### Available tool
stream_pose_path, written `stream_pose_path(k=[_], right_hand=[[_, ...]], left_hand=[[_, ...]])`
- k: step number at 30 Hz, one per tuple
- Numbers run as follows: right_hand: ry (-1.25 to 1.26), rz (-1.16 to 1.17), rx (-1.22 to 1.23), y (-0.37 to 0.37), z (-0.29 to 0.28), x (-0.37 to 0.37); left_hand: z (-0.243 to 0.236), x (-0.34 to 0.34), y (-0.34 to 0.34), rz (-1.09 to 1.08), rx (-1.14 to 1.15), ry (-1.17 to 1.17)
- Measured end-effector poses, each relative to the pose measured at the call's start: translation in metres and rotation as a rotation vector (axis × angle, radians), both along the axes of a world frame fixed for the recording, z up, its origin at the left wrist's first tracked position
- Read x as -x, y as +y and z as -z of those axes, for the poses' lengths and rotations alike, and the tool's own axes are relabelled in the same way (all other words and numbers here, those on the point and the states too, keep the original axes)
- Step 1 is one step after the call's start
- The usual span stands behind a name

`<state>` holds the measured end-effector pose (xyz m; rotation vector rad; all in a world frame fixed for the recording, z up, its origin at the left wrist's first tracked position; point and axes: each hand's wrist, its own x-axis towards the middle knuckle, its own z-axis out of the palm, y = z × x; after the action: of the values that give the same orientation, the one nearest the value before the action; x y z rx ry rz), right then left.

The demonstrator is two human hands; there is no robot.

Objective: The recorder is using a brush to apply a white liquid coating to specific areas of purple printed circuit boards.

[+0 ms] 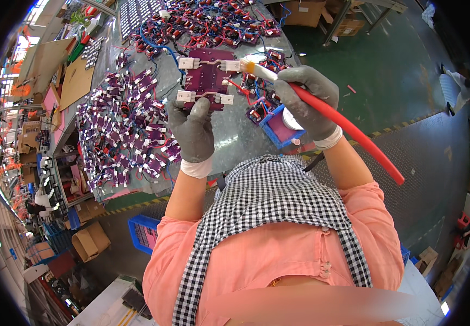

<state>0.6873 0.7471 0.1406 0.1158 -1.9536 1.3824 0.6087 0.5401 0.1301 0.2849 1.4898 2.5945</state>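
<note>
Both my hands wear grey gloves. My left hand (194, 127) is closed on the lower edge of a purple circuit board (207, 79), its thumb on the face. White rectangular parts sit at the board's sides, joined in pairs by metal strips, and the board is raised above the metal table. In my right hand (311, 98) is a paintbrush (349, 127) with a long red handle. Its pale ferrule and yellowish bristles (247, 66) point left, at the board's upper right white part; whether they touch it I cannot tell.
Many purple boards lie heaped on the metal table (226, 138) at left; more boards with red and blue wires (207, 24) fill its far end. A blue bin (281, 127) holding a round white container (292, 119) stands by the right edge. Cardboard boxes (91, 242) sit on the floor.
</note>
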Motion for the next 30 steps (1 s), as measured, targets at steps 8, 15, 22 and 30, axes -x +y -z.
stream_pose_path(k=[8, 15, 22, 30], right_hand=[[-0.006, -0.026, 0.132, -0.005, -0.008, 0.007], [-0.051, 0.188, 0.141, 0.009, 0.001, 0.012], [-0.143, 0.311, 0.244, 0.005, 0.01, 0.01], [-0.25, 0.49, 0.092, 0.017, 0.018, 0.007]], left_hand=[[0.0, 0.009, 0.001, 0.04, -0.038, 0.013], [0.014, 0.112, -0.031, -0.147, 0.303, 0.256], [0.131, 0.322, -0.174, -0.078, 1.254, 0.411], [0.156, 0.329, -0.127, -0.299, 2.374, 0.368]])
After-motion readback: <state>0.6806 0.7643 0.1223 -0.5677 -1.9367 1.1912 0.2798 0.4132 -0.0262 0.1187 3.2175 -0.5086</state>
